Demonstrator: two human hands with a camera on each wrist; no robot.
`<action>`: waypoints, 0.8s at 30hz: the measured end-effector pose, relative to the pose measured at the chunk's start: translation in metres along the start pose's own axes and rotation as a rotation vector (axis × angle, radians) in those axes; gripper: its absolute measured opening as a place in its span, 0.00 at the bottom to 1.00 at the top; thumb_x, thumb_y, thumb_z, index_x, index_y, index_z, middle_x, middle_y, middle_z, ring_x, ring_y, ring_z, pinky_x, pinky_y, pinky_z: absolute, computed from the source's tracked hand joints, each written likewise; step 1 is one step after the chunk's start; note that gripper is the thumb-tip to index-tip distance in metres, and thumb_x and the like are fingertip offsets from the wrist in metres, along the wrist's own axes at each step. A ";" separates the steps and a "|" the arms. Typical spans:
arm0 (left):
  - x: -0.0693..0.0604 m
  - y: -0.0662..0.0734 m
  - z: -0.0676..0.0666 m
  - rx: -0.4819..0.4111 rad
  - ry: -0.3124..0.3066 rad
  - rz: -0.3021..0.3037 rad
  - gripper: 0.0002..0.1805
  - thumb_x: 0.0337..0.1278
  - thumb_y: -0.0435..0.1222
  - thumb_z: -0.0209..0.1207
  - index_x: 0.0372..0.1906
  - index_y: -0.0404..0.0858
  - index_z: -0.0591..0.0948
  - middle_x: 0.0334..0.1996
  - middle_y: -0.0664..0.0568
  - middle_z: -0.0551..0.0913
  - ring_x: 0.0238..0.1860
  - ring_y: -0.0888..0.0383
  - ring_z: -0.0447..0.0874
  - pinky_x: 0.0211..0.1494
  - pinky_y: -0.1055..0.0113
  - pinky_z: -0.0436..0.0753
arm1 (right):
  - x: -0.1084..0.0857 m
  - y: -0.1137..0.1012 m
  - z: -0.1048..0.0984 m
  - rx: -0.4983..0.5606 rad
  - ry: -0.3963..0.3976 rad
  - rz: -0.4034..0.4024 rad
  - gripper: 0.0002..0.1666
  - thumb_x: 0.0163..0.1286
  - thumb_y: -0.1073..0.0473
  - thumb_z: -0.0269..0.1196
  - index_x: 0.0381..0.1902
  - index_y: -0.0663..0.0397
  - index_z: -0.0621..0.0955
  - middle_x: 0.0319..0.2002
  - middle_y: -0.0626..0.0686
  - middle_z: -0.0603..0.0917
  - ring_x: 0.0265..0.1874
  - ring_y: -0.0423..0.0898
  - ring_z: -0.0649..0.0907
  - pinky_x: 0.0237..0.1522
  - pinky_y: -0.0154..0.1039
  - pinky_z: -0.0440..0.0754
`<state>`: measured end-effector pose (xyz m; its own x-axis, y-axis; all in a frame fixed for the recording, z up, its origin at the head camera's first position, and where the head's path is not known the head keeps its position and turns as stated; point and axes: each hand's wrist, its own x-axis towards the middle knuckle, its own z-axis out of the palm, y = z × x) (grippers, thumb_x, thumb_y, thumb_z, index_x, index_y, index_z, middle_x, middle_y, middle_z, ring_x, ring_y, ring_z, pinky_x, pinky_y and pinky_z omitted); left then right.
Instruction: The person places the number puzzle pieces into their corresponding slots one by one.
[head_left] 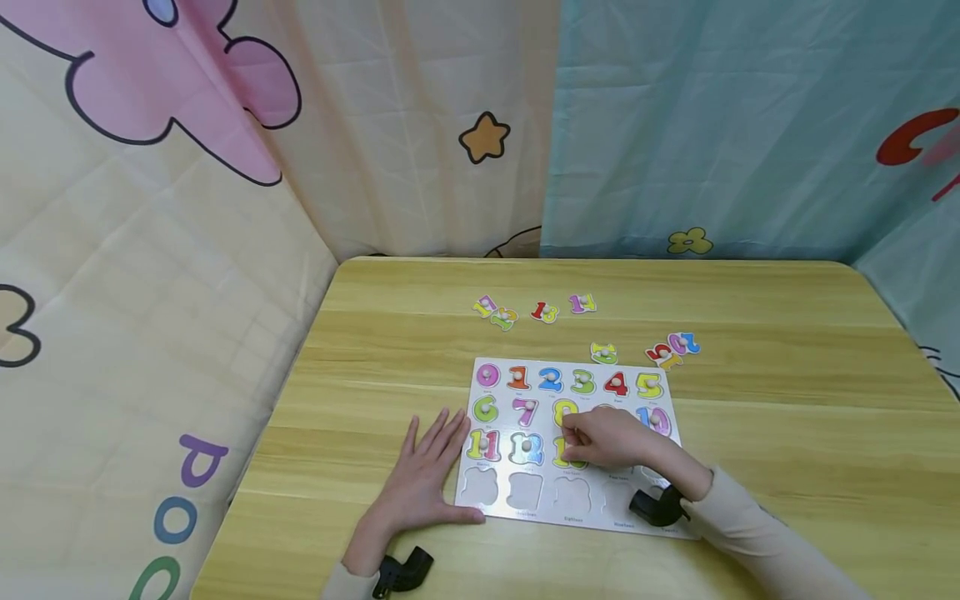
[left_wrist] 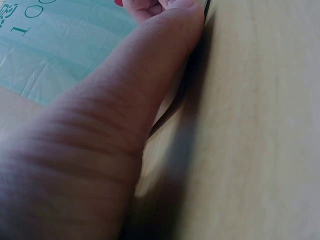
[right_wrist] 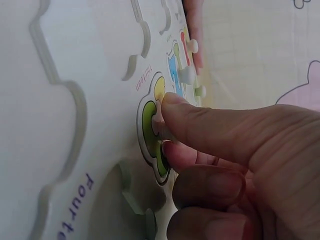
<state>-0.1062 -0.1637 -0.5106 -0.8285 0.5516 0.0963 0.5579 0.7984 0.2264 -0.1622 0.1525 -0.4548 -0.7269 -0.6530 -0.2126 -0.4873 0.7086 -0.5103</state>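
A white number puzzle board point(head_left: 525, 510) lies on the table, with knobbed number pieces in its upper rows and bare recesses in its lowest row. My right hand point(head_left: 611, 437) is over the board's middle. Its thumb and index finger pinch the knob of a yellow and green number 13 piece point(right_wrist: 150, 120), which lies at the recess labelled Thirteen; whether it sits fully flush I cannot tell. Fingers spread and straight, my left hand point(head_left: 423, 483) rests along the board's left edge, thumb at the lower left corner. The left wrist view shows mostly forearm and thumb side.
Loose number pieces lie beyond the board: a red and yellow one point(head_left: 544, 312), a purple and yellow one point(head_left: 582, 303), a yellow and green one point(head_left: 603, 353) and several others. Printed curtains point(head_left: 420, 167) stand behind the wooden table point(head_left: 360, 333).
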 end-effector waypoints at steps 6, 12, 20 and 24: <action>0.000 0.000 0.000 -0.002 0.007 0.004 0.69 0.32 0.80 0.48 0.75 0.40 0.47 0.75 0.51 0.44 0.74 0.49 0.37 0.70 0.43 0.33 | -0.002 0.000 0.002 -0.007 0.018 0.019 0.16 0.61 0.48 0.67 0.23 0.42 0.71 0.15 0.40 0.67 0.17 0.38 0.67 0.20 0.32 0.60; 0.000 0.000 0.000 -0.001 0.015 0.007 0.69 0.31 0.80 0.49 0.75 0.40 0.47 0.75 0.51 0.44 0.74 0.49 0.37 0.70 0.43 0.33 | -0.005 0.001 0.005 -0.014 0.064 0.029 0.17 0.61 0.47 0.67 0.23 0.42 0.71 0.15 0.39 0.67 0.16 0.37 0.67 0.19 0.32 0.59; 0.000 -0.001 0.001 0.000 0.029 0.012 0.69 0.31 0.80 0.48 0.75 0.39 0.49 0.75 0.50 0.45 0.74 0.48 0.38 0.69 0.41 0.34 | -0.007 0.003 0.005 -0.010 0.080 0.027 0.16 0.59 0.43 0.67 0.24 0.40 0.72 0.15 0.38 0.67 0.16 0.37 0.67 0.19 0.32 0.60; 0.000 -0.001 0.001 -0.005 0.017 0.000 0.69 0.31 0.80 0.48 0.76 0.40 0.47 0.75 0.51 0.44 0.74 0.49 0.37 0.69 0.42 0.33 | 0.000 0.015 -0.009 0.114 0.042 0.012 0.15 0.61 0.43 0.66 0.25 0.41 0.74 0.16 0.40 0.70 0.16 0.38 0.69 0.18 0.32 0.62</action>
<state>-0.1064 -0.1645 -0.5123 -0.8294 0.5472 0.1131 0.5575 0.7973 0.2312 -0.1741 0.1650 -0.4548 -0.7532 -0.6311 -0.1854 -0.4221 0.6799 -0.5997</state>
